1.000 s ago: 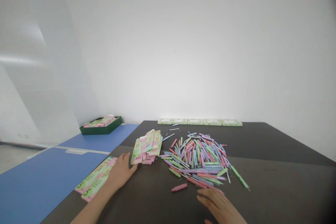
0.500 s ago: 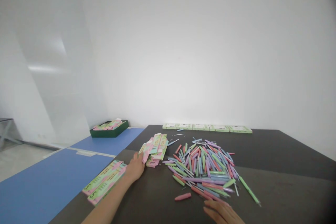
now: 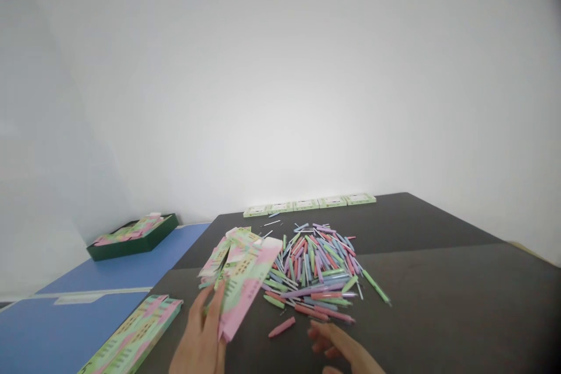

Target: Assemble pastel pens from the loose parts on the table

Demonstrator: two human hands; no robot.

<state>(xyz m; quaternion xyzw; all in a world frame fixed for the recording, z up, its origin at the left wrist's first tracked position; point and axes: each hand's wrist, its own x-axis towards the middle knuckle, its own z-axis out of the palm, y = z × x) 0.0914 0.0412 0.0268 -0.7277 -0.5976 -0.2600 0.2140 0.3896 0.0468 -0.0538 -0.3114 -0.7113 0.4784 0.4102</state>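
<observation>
My left hand (image 3: 202,327) grips a flat pink and green printed carton (image 3: 249,280), tilted up off the table. Behind it lies a loose pile of similar cartons (image 3: 218,257), partly hidden by the held one. My right hand (image 3: 339,345) hovers at the near side of the pen heap, holding nothing, its fingers bent and apart from the thumb. Pink, green, blue and purple pen parts (image 3: 315,266) lie heaped in front of it. A single pink pen barrel (image 3: 281,327) rests on the table between my hands.
Two cartons (image 3: 135,333) lie side by side at the left edge of the dark table (image 3: 438,304). Several pale green boxes (image 3: 307,204) line its back edge. A green tray (image 3: 151,241) with cartons stands on the blue surface (image 3: 184,251) at left.
My left hand has taken hold of a carton from the pile and brought it nearer. My right hand stays near the pens. The view has turned to the right.
</observation>
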